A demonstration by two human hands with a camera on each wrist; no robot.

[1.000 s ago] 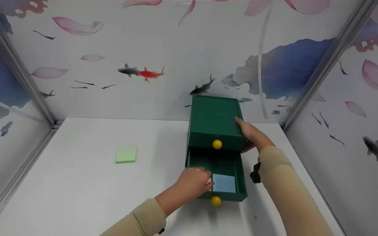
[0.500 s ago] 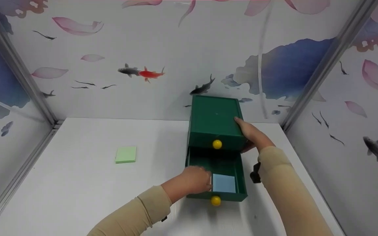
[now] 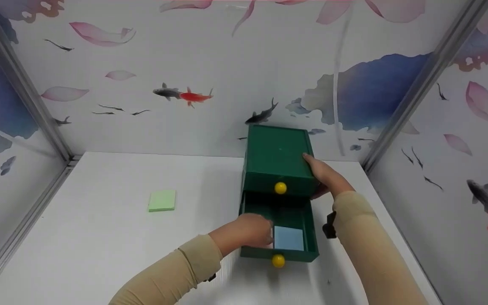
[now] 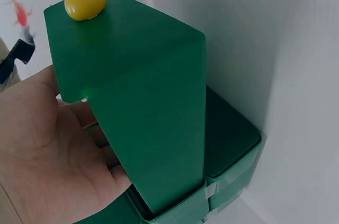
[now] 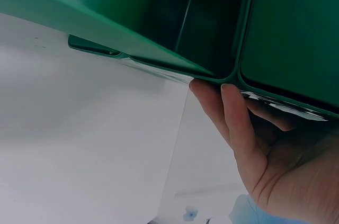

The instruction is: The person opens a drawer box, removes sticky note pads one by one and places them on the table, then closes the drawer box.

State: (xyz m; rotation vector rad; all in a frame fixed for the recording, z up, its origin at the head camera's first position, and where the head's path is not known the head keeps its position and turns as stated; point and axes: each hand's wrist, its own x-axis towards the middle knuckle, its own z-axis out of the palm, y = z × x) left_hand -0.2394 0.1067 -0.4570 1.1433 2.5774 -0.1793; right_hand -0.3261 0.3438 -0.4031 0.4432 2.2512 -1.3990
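"Green cabinet (image 3: 280,150), quick: what are the fingers doing?"

"Left hand (image 3: 250,231) is reaching over the left wall of the pulled-out lower drawer (image 3: 254,253), fingers dipping inside. Holding something or not, can't tell: the wall is covering the tips in the left wrist view."

"Right?"

"Right hand (image 3: 328,176) is gripping the cabinet's right side, thumb lying over the top edge, fingers pressing the side; two tips are showing by the front edge in the right wrist view."

"Contents?"

"Blue pad (image 3: 288,238) is lying flat in the lower drawer, right half, toward the front, just beside the left hand. That hand is hiding the left part of the floor."

"Upper drawer (image 3: 261,182)?"

"Sitting closed above, inside not showing. Yellow knobs (image 3: 280,188) are sticking out of both fronts."

"Further out?"

"Light-green pad (image 3: 162,200) is lying on the white table (image 3: 100,254), left of the cabinet, well apart. Beige sleeves (image 3: 375,241) are covering both forearms. Back wall (image 3: 227,55) is carrying printed fish and petals."
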